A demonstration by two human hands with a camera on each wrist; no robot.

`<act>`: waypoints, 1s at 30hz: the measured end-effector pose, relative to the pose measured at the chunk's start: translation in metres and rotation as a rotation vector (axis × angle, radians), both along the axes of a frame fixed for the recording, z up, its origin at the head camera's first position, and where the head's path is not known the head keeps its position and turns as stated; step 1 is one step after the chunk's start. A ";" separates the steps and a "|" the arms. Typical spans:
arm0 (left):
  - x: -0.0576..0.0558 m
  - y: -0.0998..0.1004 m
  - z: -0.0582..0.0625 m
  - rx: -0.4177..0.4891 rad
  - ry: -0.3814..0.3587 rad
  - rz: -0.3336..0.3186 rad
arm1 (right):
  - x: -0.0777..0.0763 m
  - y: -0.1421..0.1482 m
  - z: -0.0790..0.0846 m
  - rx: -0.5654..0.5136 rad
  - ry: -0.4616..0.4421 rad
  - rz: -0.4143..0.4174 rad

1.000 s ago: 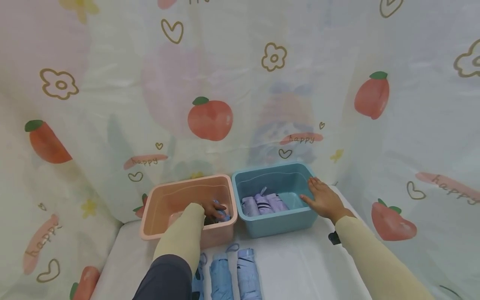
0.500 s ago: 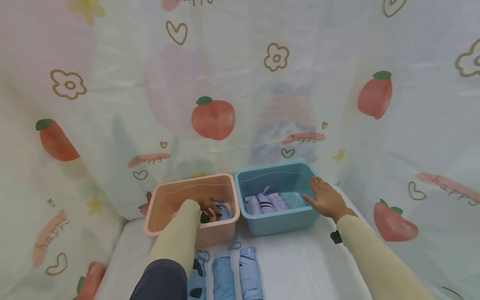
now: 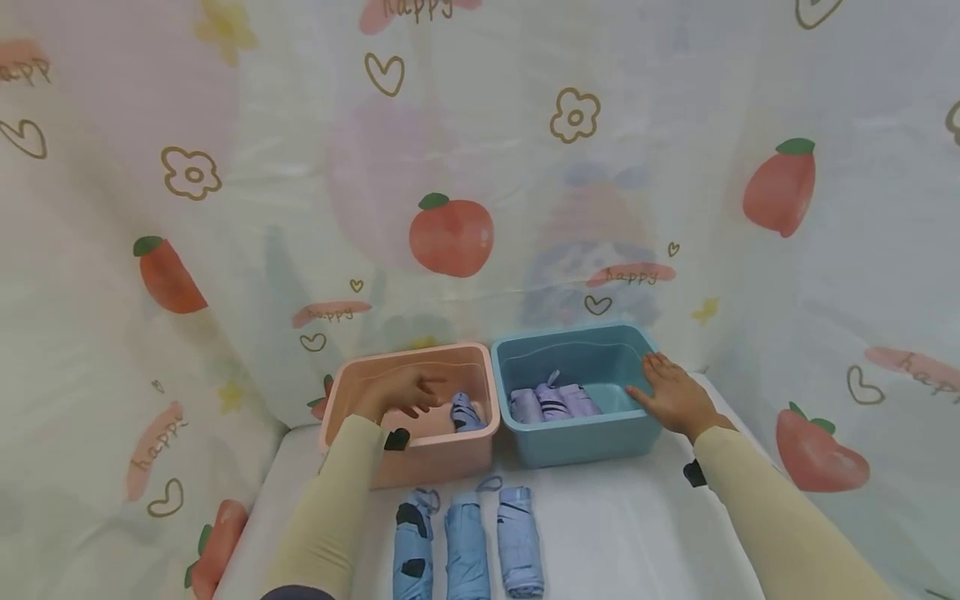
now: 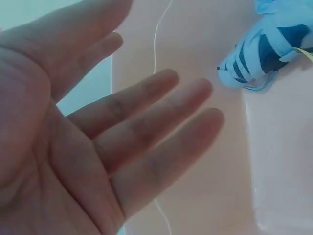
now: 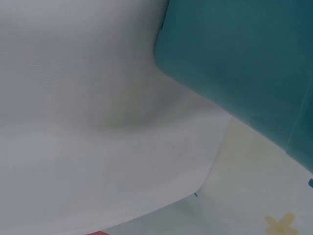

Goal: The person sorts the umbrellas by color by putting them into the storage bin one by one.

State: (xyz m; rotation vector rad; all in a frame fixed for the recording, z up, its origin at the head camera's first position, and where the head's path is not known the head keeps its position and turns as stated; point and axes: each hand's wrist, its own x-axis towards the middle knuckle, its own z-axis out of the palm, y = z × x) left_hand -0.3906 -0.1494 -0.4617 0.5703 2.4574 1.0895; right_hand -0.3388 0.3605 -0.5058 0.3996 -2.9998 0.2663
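My left hand (image 3: pixel 405 392) is over the pink bin (image 3: pixel 431 454), fingers spread and holding nothing. A folded blue umbrella with dark stripes (image 3: pixel 465 414) lies in that bin's right end; in the left wrist view the umbrella (image 4: pixel 266 51) is beyond the fingertips. My right hand (image 3: pixel 675 393) rests at the right rim of the blue bin (image 3: pixel 585 442) with its fingers straight. Inside the blue bin several folded lilac umbrellas (image 3: pixel 553 403) lie side by side. The right wrist view shows the blue bin's outer wall (image 5: pixel 244 54), with the hand out of sight.
In front of the bins, three folded umbrellas lie in a row on the white table (image 3: pixel 615 525): a blue one with black patches (image 3: pixel 413 550), a plain blue one (image 3: pixel 467 546) and a light blue one (image 3: pixel 519 542). A printed curtain (image 3: pixel 465 150) stands behind.
My left hand has let go of the striped blue umbrella in the pink bin and drawn up and left. The right hand stays at the blue bin's rim. The head view has turned slightly left.
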 end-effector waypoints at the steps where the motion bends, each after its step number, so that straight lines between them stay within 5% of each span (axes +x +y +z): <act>1: 0.004 -0.001 0.000 -0.001 0.019 0.002 | 0.000 0.000 -0.001 -0.005 -0.001 0.000; 10: 0.049 -0.008 -0.006 -0.018 0.150 0.036 | -0.001 0.005 -0.007 -0.005 -0.015 -0.002; 15: 0.074 -0.018 -0.012 -0.004 0.226 0.107 | -0.002 0.004 -0.009 -0.007 -0.028 0.006; 20: 0.101 -0.029 -0.026 0.198 0.339 0.182 | -0.001 0.002 -0.009 -0.014 -0.030 0.011; 25: 0.129 -0.032 -0.047 0.407 0.384 0.338 | 0.000 0.001 -0.006 -0.021 -0.028 0.011; 30: 0.144 -0.037 -0.075 0.418 0.405 0.393 | -0.003 0.001 -0.002 -0.032 -0.015 0.018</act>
